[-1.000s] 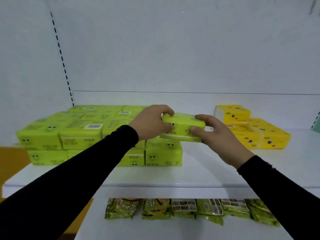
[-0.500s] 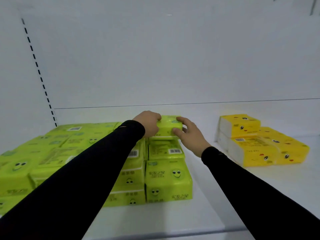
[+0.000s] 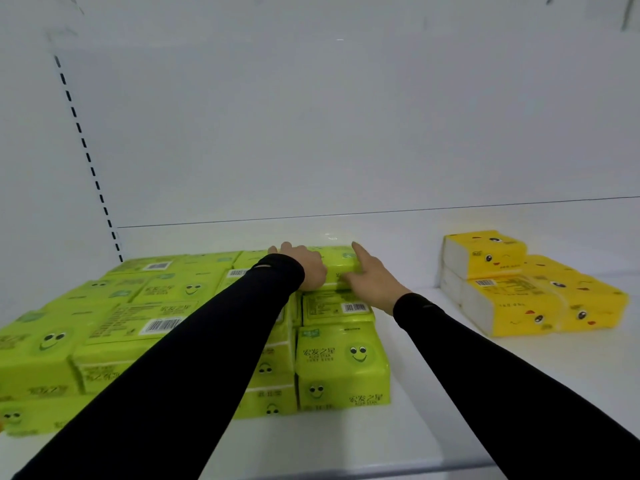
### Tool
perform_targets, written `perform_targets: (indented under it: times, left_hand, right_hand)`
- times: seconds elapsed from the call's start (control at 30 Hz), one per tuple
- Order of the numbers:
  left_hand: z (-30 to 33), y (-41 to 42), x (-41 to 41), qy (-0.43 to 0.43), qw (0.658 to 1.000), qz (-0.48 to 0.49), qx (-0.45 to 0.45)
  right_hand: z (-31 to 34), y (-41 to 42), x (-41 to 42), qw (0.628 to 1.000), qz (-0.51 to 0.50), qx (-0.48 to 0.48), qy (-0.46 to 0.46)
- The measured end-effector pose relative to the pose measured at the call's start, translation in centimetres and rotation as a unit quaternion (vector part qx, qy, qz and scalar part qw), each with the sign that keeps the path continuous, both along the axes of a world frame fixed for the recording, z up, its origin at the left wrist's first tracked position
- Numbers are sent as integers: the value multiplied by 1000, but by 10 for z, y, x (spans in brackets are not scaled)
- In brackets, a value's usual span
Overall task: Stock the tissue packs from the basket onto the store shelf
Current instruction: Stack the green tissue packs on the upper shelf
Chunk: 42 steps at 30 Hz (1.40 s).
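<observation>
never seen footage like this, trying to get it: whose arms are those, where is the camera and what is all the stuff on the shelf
The camera sits on a person's head, looking forward and down, so the two black-sleeved arms are the wearer's own. There is no machine. The left hand and right hand both rest on one green tissue pack at the back of the white shelf, on top of a stack. Whether the fingers grip it or only press cannot be told. Around it lies a block of green tissue packs. To the right stand yellow tissue packs, apart from the green ones.
</observation>
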<state>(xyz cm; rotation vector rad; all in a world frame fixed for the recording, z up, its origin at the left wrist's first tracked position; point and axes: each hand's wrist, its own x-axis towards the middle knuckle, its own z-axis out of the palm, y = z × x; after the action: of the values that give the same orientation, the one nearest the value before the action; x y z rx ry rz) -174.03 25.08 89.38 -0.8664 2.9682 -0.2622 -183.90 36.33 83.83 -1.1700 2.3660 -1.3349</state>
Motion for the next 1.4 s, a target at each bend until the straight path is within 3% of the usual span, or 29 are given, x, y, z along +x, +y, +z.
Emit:
perform_targets:
  times: [0.2, 0.43, 0.57, 0.8, 0.9, 1.03, 1.17, 1.3, 1.4]
  left_hand:
    - [13, 10, 20, 108, 990, -48, 75]
    - [15, 70, 61, 308, 914, -150, 216]
    - [1, 120, 95, 386, 868, -162, 268]
    - [-63, 229, 160, 468, 813, -88, 337]
    - [-111, 275, 184, 446, 809, -44, 379]
    - [-174, 316, 212, 341, 835, 1, 432]
    - [-242, 330, 227, 249, 838, 57, 482]
    - [-334, 333, 232, 157, 815, 115, 546]
    - [-430, 332, 234, 74, 796, 146, 583]
  right_hand:
    - [1, 43, 19, 995, -76, -61, 9]
    - [7, 117, 61, 974, -95, -204, -11]
    - [-2, 167, 85, 968, -64, -238, -38]
    - [-56, 279, 121, 969, 45, -230, -72]
    - [-99, 324, 125, 973, 58, -200, -100]
    - [-172, 367, 137, 980, 47, -124, -146]
    - [-239, 390, 152, 973, 49, -32, -223]
    - [-314, 398, 164, 959, 6, 40, -281]
    - [-405, 401, 177, 942, -19, 130, -310]
